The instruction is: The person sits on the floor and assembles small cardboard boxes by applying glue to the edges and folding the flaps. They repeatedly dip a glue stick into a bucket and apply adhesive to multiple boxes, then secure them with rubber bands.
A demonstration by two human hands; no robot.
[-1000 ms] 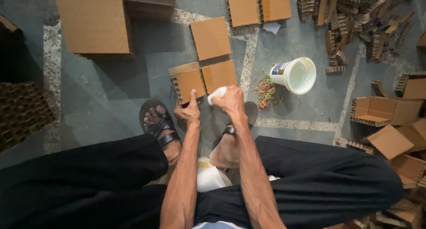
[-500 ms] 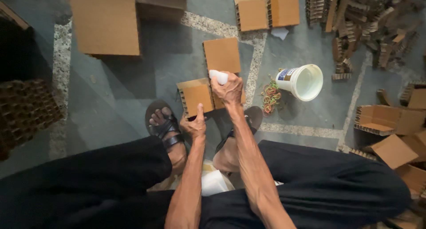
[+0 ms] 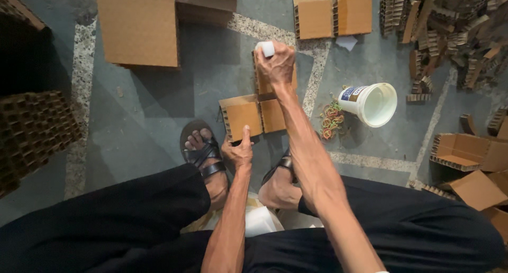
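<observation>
R hand point(image 3: 276, 66) gripped a small white bottle point(image 3: 266, 48) tight over brown cardboard point(image 3: 248, 117); L hand point(image 3: 238, 152), thumb out, pressed its edge.

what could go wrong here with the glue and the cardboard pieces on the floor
The right hand holds a small white bottle over the far cardboard piece; its contents may land on the floor instead. The left hand only touches the near cardboard piece at its edge, so it might slide. The white tub lies tipped and could roll or spill.
</observation>
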